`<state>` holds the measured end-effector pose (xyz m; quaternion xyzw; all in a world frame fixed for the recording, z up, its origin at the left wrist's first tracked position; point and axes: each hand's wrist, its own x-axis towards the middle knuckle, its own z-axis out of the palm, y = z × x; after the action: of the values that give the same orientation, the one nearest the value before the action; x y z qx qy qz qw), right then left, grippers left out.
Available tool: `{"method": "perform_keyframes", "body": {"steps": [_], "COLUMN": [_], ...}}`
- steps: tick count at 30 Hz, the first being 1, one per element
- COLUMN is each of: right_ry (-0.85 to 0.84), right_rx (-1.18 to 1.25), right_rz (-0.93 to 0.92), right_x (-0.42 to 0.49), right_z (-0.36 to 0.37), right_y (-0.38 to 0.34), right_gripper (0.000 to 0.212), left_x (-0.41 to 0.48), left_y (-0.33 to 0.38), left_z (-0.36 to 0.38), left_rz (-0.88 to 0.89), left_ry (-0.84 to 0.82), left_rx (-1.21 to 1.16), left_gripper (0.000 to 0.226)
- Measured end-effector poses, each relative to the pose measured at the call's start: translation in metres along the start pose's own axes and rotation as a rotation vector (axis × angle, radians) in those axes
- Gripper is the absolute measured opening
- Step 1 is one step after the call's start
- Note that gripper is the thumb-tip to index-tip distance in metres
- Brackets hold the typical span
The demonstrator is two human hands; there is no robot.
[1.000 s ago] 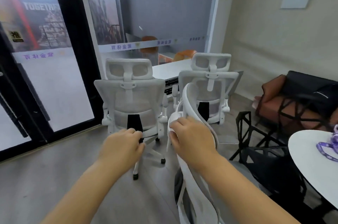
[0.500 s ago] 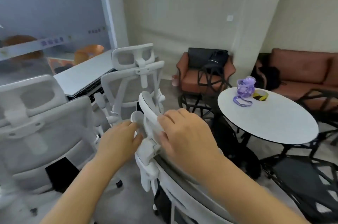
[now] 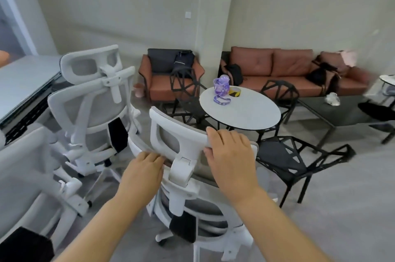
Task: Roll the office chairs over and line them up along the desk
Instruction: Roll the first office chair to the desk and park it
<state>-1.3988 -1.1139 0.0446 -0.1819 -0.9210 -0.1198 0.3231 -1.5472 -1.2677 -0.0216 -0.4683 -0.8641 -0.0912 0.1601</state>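
Note:
A white mesh office chair (image 3: 181,178) stands right in front of me, its back toward me. My left hand (image 3: 144,170) grips the lower left edge of its headrest (image 3: 171,133). My right hand (image 3: 229,160) is closed over the headrest's top right corner. A second white office chair (image 3: 96,99) stands to the left, facing the grey desk (image 3: 23,82). A third white chair (image 3: 27,178) fills the lower left, only partly in view.
A round white table (image 3: 245,112) with a purple bottle (image 3: 222,86) and a tape roll (image 3: 235,91) stands just beyond the held chair. Black angular chairs (image 3: 295,159) surround it. A brown armchair (image 3: 168,77), brown sofa (image 3: 288,69) and dark low table (image 3: 342,112) line the far wall.
The view has swung right, from the glass door toward the sofa side. The held chair has turned with both hands, its headrest now broadside to me. My left hand has taken hold of the headrest.

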Motion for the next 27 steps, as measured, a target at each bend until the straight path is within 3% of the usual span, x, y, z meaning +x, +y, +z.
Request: {"method": "perform_keyframes", "body": {"steps": [3, 7, 13, 19, 27], "right_ry": [-0.002, -0.017, -0.087, -0.093, 0.056], "right_rx": [-0.036, -0.030, 0.028, 0.107, 0.124], "right_rz": [0.011, 0.010, 0.037, 0.085, 0.161], "right_x": [-0.012, -0.030, -0.064, -0.105, -0.161], "right_z": [-0.011, -0.030, -0.067, -0.106, -0.146], "right_y": [0.003, 0.009, 0.006, -0.023, -0.089], "right_gripper": [0.045, 0.039, 0.030, 0.027, 0.034], "left_x": [-0.016, -0.048, -0.094, -0.147, -0.218], "left_y": [0.012, 0.032, 0.044, 0.031, 0.000], "left_z": [-0.003, -0.013, -0.025, -0.048, -0.059], "left_rz": [0.017, 0.049, 0.159, 0.311, 0.398], "left_ry": [0.041, 0.049, 0.082, 0.043, 0.052], "left_rx": [0.010, 0.008, 0.001, 0.031, -0.071], "left_gripper": [0.017, 0.041, 0.027, 0.042, 0.062]}}
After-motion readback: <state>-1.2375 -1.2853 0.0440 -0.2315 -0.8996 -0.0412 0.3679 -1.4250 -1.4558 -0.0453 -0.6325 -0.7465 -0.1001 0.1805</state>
